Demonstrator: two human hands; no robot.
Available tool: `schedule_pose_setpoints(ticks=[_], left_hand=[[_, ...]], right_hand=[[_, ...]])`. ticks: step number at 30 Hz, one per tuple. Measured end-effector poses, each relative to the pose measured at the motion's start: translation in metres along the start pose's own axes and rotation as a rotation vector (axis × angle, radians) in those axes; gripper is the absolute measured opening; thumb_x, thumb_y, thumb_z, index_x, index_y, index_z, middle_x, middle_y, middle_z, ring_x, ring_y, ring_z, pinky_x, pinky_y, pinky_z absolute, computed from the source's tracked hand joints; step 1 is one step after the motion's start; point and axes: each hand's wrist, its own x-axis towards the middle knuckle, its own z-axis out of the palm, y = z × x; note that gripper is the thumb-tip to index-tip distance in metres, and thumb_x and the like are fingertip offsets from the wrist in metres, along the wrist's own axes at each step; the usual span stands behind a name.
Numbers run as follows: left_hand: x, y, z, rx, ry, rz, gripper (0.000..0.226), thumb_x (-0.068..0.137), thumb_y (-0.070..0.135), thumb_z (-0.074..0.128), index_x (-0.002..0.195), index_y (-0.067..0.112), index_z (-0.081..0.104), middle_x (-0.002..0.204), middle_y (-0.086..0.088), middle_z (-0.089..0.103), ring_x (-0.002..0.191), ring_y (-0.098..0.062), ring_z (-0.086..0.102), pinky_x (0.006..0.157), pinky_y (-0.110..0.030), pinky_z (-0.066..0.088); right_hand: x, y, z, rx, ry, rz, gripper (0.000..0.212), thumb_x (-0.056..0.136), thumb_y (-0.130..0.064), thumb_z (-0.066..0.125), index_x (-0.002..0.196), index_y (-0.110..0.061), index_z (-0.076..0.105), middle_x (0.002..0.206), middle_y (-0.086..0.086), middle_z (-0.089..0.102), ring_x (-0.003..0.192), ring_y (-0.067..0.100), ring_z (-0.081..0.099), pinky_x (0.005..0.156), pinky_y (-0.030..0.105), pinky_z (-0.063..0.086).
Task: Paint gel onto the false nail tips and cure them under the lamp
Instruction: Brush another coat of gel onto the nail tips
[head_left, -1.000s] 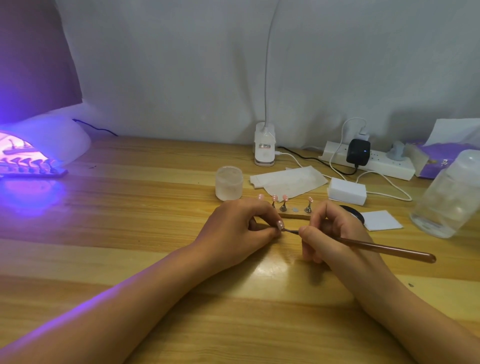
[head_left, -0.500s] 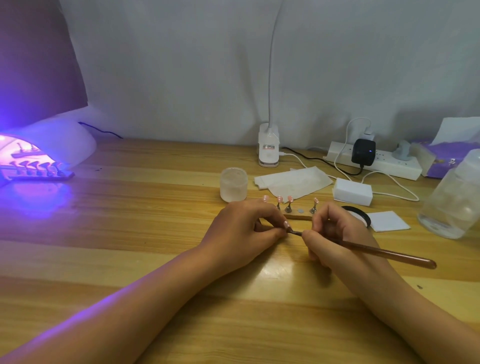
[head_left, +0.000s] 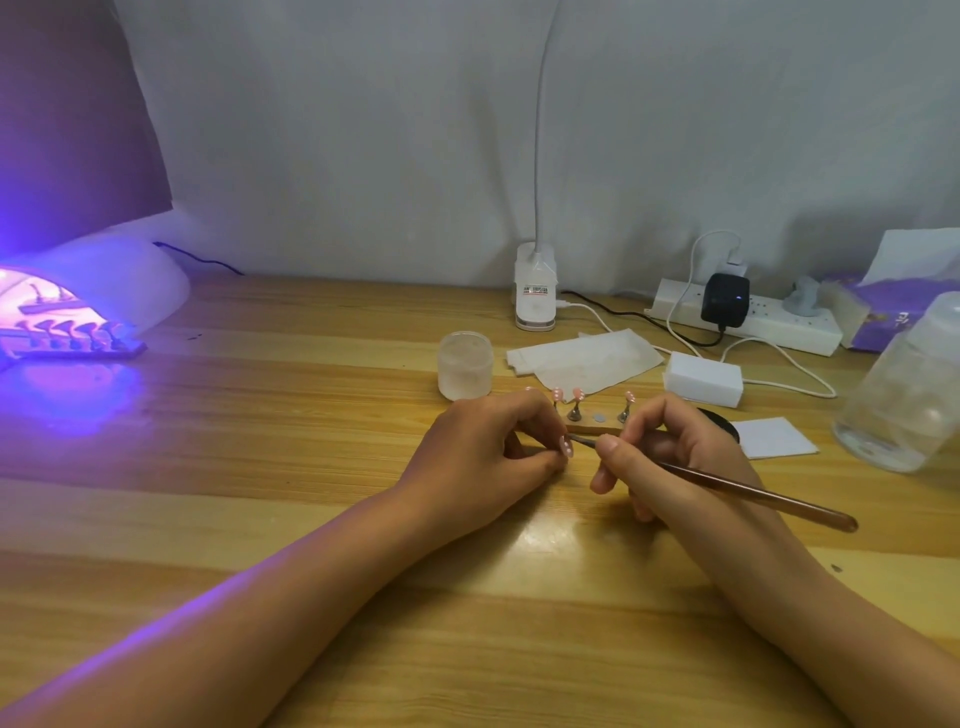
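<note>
My left hand (head_left: 483, 452) pinches a small stand with a pink dotted nail tip (head_left: 565, 446) on it, just in front of the wooden holder (head_left: 592, 427). My right hand (head_left: 670, 457) grips a brown brush (head_left: 748, 491) like a pen, and the brush's point touches that nail tip. Three more pink tips (head_left: 576, 396) stand on metal pegs on the holder behind my fingers. At the far left the curing lamp (head_left: 104, 291) glows violet over another rack of tips (head_left: 72, 338).
A frosted jar (head_left: 465, 365) and paper wipes (head_left: 584, 358) lie behind the holder. A white block (head_left: 704, 378), a white card (head_left: 776, 438), a clear bottle (head_left: 904, 395), a power strip (head_left: 748, 317) with cables and a clip lamp base (head_left: 535, 301) crowd the right and back.
The hands have stayed together at the holder; the brush tip has made small shifts on the held nail tip. The head camera has drifted slightly.
</note>
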Motion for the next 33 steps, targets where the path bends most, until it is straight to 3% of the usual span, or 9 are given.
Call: schedule_pose_setpoints(ticks=[6, 17, 25, 33], left_hand=[[-0.0006, 0.0001, -0.0004, 0.004, -0.003, -0.005, 0.010, 0.085, 0.018, 0.076, 0.093, 0.021, 0.071, 0.088, 0.015, 0.071, 0.069, -0.008, 0.060, 0.062, -0.016, 0.045], [-0.0009, 0.0009, -0.0006, -0.007, -0.006, -0.013, 0.008, 0.086, 0.019, 0.075, 0.091, 0.024, 0.071, 0.091, 0.015, 0.072, 0.069, -0.011, 0.061, 0.064, -0.029, 0.049], [-0.0008, 0.0004, 0.0000, -0.012, -0.002, -0.005, 0.007, 0.085, 0.019, 0.075, 0.090, 0.023, 0.072, 0.088, 0.016, 0.072, 0.067, -0.012, 0.060, 0.063, -0.029, 0.049], [-0.0003, -0.0006, 0.0006, -0.006, -0.004, -0.009, 0.008, 0.085, 0.020, 0.075, 0.091, 0.023, 0.071, 0.086, 0.016, 0.071, 0.067, -0.010, 0.060, 0.063, -0.029, 0.050]], right_hand=[[-0.0003, 0.0015, 0.0002, -0.047, -0.027, -0.015, 0.013, 0.090, -0.017, 0.064, 0.090, -0.009, 0.053, 0.068, 0.000, 0.073, 0.054, 0.000, 0.062, 0.050, 0.009, 0.044], [-0.0024, 0.0020, -0.0011, -0.037, -0.017, 0.005, 0.011, 0.088, -0.006, 0.062, 0.082, -0.008, 0.053, 0.057, 0.004, 0.065, 0.048, 0.004, 0.058, 0.046, 0.012, 0.043], [-0.0005, 0.0019, -0.0005, -0.003, 0.033, 0.004, 0.011, 0.091, -0.020, 0.063, 0.088, -0.015, 0.054, 0.067, 0.003, 0.071, 0.052, 0.001, 0.060, 0.049, 0.012, 0.043], [0.0005, 0.0024, 0.0000, -0.068, -0.032, -0.011, 0.012, 0.090, -0.016, 0.064, 0.088, -0.010, 0.053, 0.067, 0.001, 0.072, 0.051, 0.001, 0.061, 0.048, 0.009, 0.043]])
